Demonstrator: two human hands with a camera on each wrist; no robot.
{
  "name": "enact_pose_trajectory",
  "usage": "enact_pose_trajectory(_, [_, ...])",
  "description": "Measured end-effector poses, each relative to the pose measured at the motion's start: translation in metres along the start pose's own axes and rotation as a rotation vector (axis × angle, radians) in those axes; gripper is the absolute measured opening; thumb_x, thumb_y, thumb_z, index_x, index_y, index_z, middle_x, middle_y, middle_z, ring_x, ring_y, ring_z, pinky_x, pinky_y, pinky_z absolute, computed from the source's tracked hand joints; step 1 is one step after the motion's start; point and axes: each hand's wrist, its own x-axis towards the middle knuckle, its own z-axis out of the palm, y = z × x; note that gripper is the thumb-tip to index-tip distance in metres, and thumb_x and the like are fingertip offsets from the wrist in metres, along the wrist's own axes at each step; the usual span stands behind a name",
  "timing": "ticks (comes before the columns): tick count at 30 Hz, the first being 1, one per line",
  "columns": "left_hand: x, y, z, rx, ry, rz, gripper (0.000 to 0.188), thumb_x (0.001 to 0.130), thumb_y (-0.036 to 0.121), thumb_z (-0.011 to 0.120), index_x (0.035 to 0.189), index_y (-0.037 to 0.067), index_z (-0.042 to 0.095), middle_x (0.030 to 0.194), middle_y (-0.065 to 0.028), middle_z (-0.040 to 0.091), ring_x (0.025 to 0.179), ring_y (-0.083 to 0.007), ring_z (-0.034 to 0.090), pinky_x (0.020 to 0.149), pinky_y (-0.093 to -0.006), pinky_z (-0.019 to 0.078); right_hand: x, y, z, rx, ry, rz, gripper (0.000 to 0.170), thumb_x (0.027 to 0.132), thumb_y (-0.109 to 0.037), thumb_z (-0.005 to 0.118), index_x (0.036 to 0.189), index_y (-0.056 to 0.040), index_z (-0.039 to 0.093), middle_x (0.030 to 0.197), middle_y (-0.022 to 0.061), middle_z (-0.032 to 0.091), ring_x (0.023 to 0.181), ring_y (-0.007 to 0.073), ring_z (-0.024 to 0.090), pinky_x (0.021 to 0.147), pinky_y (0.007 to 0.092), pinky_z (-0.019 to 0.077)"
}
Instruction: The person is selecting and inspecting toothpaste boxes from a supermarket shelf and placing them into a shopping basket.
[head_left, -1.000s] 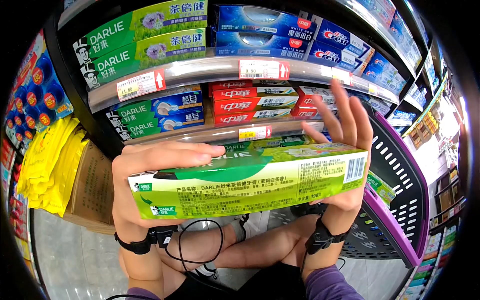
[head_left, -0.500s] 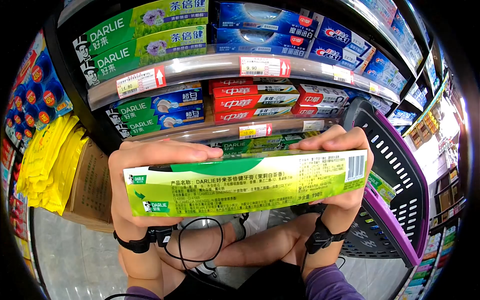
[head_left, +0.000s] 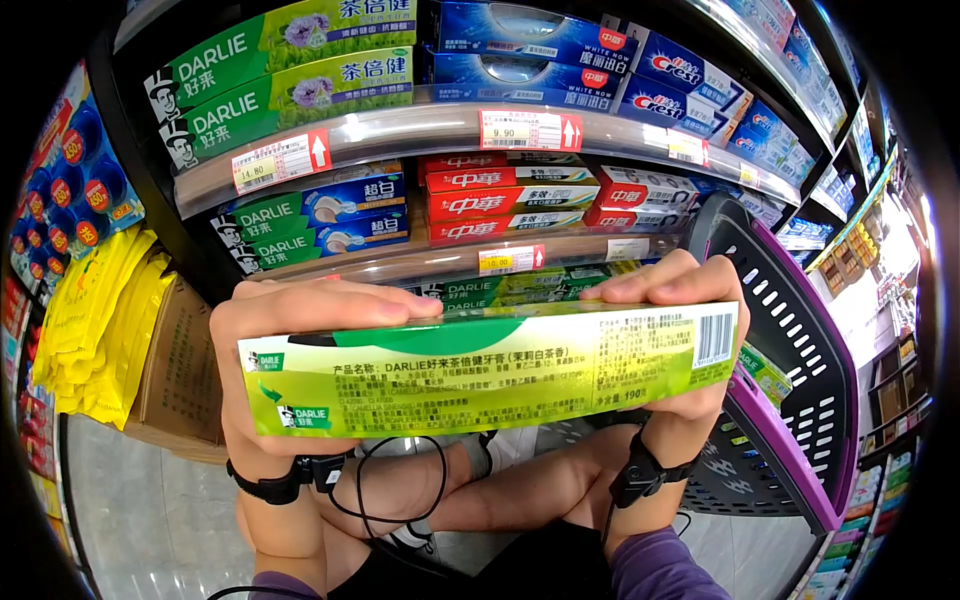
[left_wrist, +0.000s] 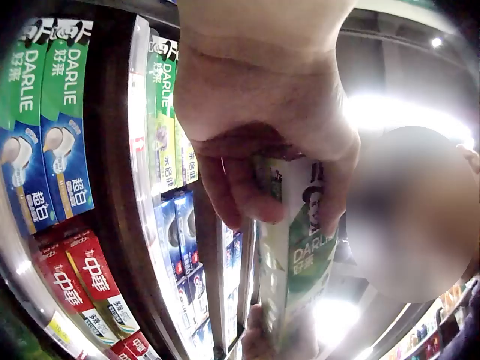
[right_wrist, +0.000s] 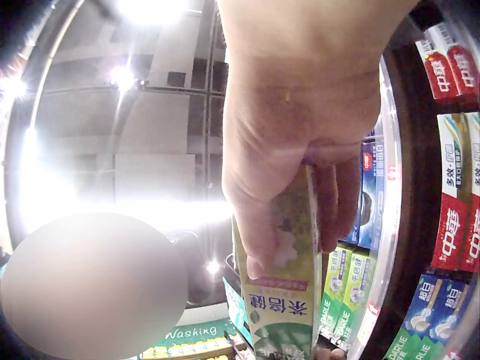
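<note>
A long green and yellow Darlie toothpaste box (head_left: 500, 370) is held level, its printed side with small text and a barcode facing the head camera. The left hand (head_left: 270, 340) grips its left end, fingers over the top edge. At the barcode end the right hand (head_left: 690, 320) holds it, fingers curled over the top. In the left wrist view the left hand (left_wrist: 262, 112) has thumb and fingers on either side of the box (left_wrist: 292, 247). The right wrist view shows the right hand (right_wrist: 300, 142) pinching the box (right_wrist: 281, 277) likewise.
Shelves (head_left: 400, 135) of toothpaste boxes stand ahead. To the right is a black basket with a purple rim (head_left: 800, 460), a green box (head_left: 765, 375) inside. Yellow packets (head_left: 100, 330) and a cardboard carton (head_left: 180, 370) are at the left. Crossed legs and a cable lie below.
The right hand's raised, spread fingers have come down and curled over the box's top edge. The box has turned slightly, its text side now facing the head camera more squarely.
</note>
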Motion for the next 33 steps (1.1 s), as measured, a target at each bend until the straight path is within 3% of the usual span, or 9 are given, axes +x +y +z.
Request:
enact_pose_trajectory(13, [-0.0019,0.0025,-0.0044,0.013,0.031,0.028,0.053,0.062,0.026,0.080,0.103,-0.007,0.071,0.101,-0.0276,0.072,0.088,-0.0320,0.075,0.081,-0.0362,0.0590,0.0023,0.0033,0.0063,0.039,-0.021,0.012,0.060,0.064,-0.012,0.091,0.108,0.0072,0.055,0.104,0.0273,0.066,0.102,0.0372,0.069,0.090,0.0456,0.0574])
enact_pose_trajectory(33, [-0.0012,0.0027,-0.0007,0.017,0.033,0.026,0.050,0.063,0.021,0.082,0.104,-0.007,0.071,0.100,-0.0266,0.073,0.088,-0.0301,0.075,0.080,-0.0344,0.0591,0.0014,0.0026,0.0042,0.027,-0.005,0.018,0.063,0.062,-0.013,0.093,0.108,0.0060,0.054,0.104,0.0268,0.067,0.100,0.0349,0.070,0.089,0.0443,0.0580])
